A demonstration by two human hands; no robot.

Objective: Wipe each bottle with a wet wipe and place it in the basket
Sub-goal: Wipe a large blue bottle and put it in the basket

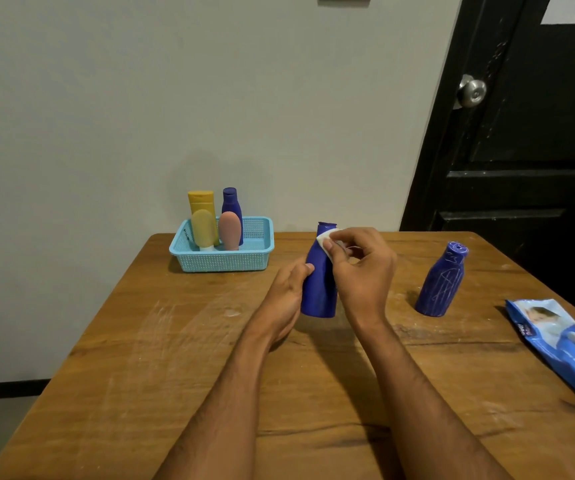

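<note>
A blue bottle (319, 285) stands mid-table, gripped low on its left side by the left hand (287, 299). The right hand (362, 271) pinches a white wet wipe (327, 239) against the bottle's neck. To the right stands a second blue bottle (440, 280), streaked with pale marks, and nearer, at the right edge of the wooden table (175, 375), lies a blue wipes pack (563, 344). Farther left, a light-blue basket (223, 261) holds four bottles upright.

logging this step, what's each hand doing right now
Left hand: fingers curled round the blue bottle, holding it upright.
Right hand: fingers pinching a white wipe against the bottle's neck.
</note>
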